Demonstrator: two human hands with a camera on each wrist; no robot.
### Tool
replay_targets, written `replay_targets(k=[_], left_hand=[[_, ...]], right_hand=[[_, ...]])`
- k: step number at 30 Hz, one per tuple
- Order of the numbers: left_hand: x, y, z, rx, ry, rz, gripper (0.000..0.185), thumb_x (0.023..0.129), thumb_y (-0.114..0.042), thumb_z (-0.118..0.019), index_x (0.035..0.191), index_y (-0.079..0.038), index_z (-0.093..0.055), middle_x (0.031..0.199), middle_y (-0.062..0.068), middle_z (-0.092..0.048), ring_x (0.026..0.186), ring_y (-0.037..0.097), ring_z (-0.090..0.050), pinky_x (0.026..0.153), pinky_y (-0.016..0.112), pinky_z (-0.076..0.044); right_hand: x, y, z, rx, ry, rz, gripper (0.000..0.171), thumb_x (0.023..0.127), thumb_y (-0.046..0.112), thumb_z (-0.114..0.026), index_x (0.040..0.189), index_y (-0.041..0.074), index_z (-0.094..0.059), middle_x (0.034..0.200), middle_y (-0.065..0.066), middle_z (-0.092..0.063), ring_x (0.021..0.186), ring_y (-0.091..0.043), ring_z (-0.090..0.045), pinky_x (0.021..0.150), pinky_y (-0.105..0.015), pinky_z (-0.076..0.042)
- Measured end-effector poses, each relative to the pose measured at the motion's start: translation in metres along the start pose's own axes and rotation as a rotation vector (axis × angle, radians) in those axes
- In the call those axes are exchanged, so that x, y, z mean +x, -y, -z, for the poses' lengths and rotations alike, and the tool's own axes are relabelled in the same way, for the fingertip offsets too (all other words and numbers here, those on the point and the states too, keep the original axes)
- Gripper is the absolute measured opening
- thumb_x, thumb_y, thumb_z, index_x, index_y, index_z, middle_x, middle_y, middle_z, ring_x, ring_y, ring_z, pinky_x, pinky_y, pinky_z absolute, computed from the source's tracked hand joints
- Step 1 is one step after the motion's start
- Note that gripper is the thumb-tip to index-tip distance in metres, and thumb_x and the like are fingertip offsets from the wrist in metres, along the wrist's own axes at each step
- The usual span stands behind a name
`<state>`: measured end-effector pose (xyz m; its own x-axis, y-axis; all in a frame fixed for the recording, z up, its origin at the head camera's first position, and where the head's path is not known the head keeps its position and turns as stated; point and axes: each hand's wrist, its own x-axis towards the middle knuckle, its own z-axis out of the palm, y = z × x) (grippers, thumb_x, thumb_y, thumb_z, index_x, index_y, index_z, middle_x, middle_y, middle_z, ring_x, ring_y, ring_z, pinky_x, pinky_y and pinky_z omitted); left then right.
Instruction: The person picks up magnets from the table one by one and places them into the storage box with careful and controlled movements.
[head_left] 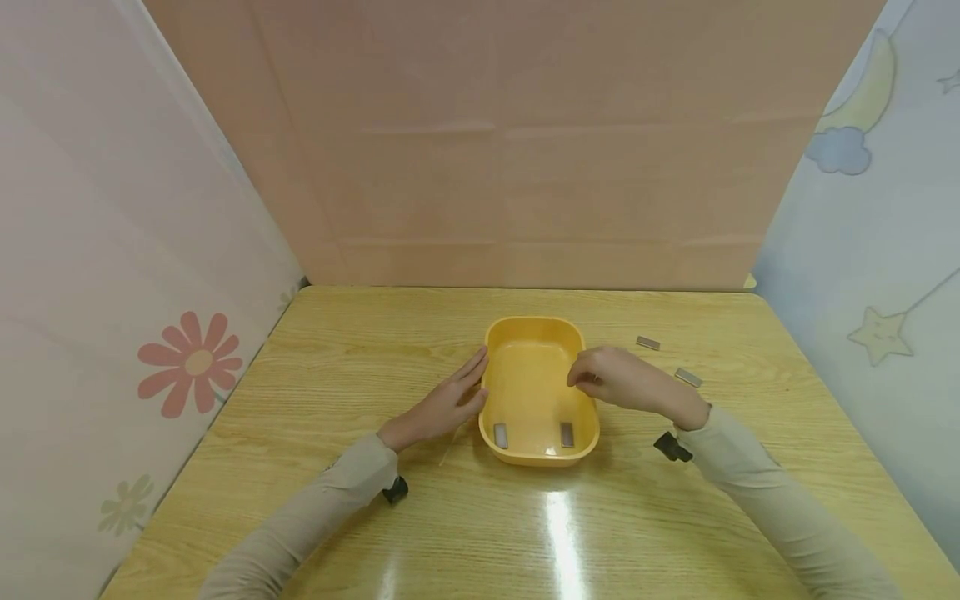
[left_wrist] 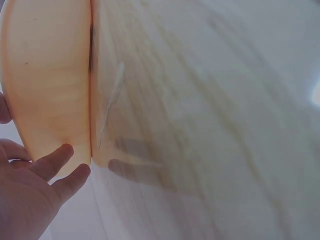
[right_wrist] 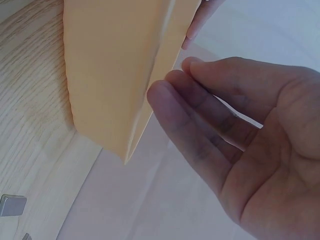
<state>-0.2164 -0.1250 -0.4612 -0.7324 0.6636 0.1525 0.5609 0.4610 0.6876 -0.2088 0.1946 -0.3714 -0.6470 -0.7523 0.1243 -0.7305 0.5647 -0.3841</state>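
A yellow plastic tub (head_left: 530, 463) stands on the table. Two small grey bars, a left one (head_left: 501, 436) and a right one (head_left: 567, 434), lie inside at its near end. My left hand (head_left: 448, 402) is at the tub's left side, its extended fingertips against the outer wall (left_wrist: 55, 90). Across the right rim reaches my right hand (head_left: 618, 379), fingers bent and tips brought together over the tub's inside. In the right wrist view no object shows among these fingers (right_wrist: 167, 107), but the space behind the tips is hidden.
Two more grey bars lie on the wooden table (head_left: 337, 350) right of the tub, a farther one (head_left: 648, 342) and a nearer one (head_left: 688, 377). A pinkish sheet (head_left: 487, 200) hangs along the back edge. Patterned sheets flank the table on both sides.
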Motion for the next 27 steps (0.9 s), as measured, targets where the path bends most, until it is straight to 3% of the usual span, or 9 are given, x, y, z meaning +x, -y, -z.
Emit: replay_targets(k=[27], left_hand=[[0.000,-0.003,0.001,-0.019,0.004,0.001,0.062,0.108,-0.023,-0.044,0.156,0.004,-0.015,0.166,0.008,-0.001,0.148,0.023,-0.011,0.115,0.043,-0.025]], right_hand=[[-0.020,-0.014,0.007,0.027,-0.016,-0.061,0.013,0.086,-0.007,-0.070,0.095,0.001,-0.075,0.092,-0.004,-0.071,0.081,-0.016,-0.066,0.069,-0.029,-0.056]])
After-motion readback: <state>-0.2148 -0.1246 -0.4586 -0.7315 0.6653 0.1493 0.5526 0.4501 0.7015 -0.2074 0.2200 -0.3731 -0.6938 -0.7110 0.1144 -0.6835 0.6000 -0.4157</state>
